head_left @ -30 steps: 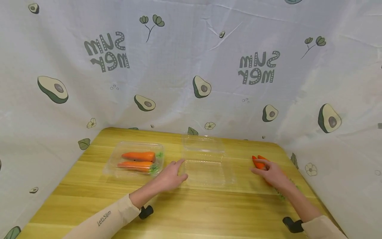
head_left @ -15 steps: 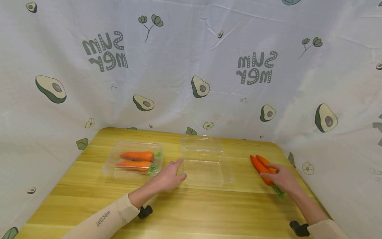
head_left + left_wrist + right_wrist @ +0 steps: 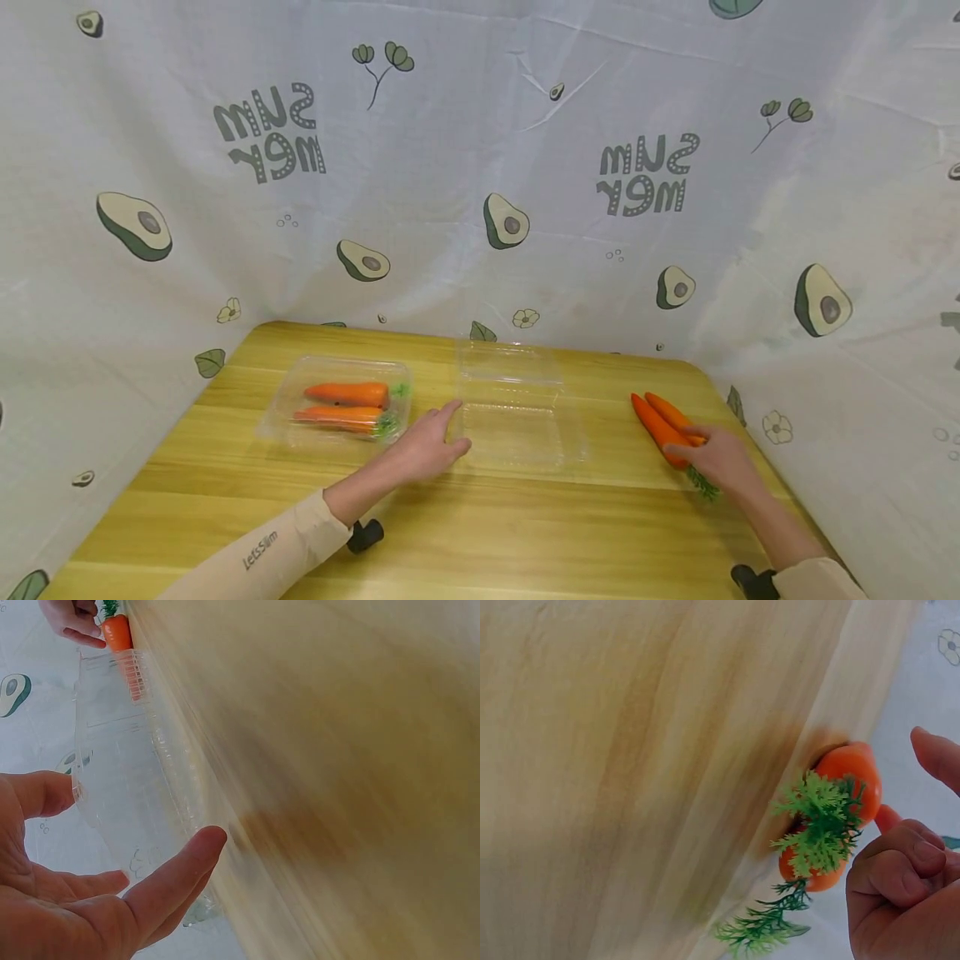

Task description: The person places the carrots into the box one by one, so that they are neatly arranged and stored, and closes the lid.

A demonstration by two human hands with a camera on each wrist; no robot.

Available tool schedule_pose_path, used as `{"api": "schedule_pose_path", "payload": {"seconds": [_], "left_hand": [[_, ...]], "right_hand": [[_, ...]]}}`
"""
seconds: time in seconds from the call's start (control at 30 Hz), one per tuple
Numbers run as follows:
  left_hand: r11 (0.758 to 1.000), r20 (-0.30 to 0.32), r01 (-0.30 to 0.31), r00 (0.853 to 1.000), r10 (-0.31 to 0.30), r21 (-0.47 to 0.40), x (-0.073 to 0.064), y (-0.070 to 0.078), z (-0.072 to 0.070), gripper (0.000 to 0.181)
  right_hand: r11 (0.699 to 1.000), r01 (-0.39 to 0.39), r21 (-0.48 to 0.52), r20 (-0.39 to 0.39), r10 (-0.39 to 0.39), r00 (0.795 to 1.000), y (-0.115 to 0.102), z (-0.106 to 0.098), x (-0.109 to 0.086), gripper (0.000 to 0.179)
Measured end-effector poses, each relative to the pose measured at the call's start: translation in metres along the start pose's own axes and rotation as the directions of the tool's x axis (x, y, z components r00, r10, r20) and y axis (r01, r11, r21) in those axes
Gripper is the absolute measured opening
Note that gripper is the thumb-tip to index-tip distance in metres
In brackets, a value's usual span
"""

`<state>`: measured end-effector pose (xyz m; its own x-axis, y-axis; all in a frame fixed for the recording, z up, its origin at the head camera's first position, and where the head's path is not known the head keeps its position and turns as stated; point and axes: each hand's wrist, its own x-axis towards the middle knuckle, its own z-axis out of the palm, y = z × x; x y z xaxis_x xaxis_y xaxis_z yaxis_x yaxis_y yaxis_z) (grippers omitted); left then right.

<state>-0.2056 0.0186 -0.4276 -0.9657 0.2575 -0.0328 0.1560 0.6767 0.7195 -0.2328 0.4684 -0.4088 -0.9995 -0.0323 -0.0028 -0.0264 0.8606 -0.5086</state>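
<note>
left hand [image 3: 427, 446], fingers spread, holds nothing beside left edge of open box [image 3: 510, 407]; right hand [image 3: 720, 458], fingers partly curled, over two carrots [image 3: 656, 423] at right, hold impossible to tell. uneven pinch could roll carrots apart; bump could skid box.

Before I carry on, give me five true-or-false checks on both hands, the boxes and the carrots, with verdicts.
1. The left grip is at the left edge of the open clear box. True.
2. Three carrots lie in the open clear box. False: none is inside it.
3. The right grip is at the loose carrots. True.
4. The green tops are at the far ends of the loose carrots. False: they are at the near ends.
5. Two carrots show in the other box. True.
</note>
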Motion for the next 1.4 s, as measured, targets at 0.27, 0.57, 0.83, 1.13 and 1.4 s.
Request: {"api": "schedule_pose_path", "payload": {"seconds": [0.27,0.57,0.83,1.13,1.4], "left_hand": [[1.0,-0.005,-0.021,1.0,0.021,0.004,-0.001,0.001,0.001,0.07],[0.999,-0.007,-0.032,0.999,0.032,0.005,-0.003,0.001,0.0,0.069],[0.999,-0.008,-0.039,0.999,0.039,-0.001,-0.003,0.0,0.0,0.07],[1.0,-0.011,-0.028,1.0,0.028,0.001,-0.002,-0.001,0.001,0.07],[1.0,-0.01,-0.027,1.0,0.027,-0.009,-0.001,-0.003,0.002,0.071]], "right_hand": [[0.998,-0.043,-0.038,-0.024,0.042,0.999,0.011,0.004,0.002,0.076],[0.995,-0.078,-0.057,-0.035,0.076,0.997,0.017,0.007,0.005,0.079],[0.993,-0.102,-0.054,-0.032,0.1,0.994,0.014,0.006,0.004,0.075],[0.991,-0.126,-0.048,-0.02,0.126,0.992,0.016,0.007,0.005,0.076],[0.989,-0.131,-0.064,-0.021,0.13,0.991,0.015,0.009,0.006,0.066]]}}
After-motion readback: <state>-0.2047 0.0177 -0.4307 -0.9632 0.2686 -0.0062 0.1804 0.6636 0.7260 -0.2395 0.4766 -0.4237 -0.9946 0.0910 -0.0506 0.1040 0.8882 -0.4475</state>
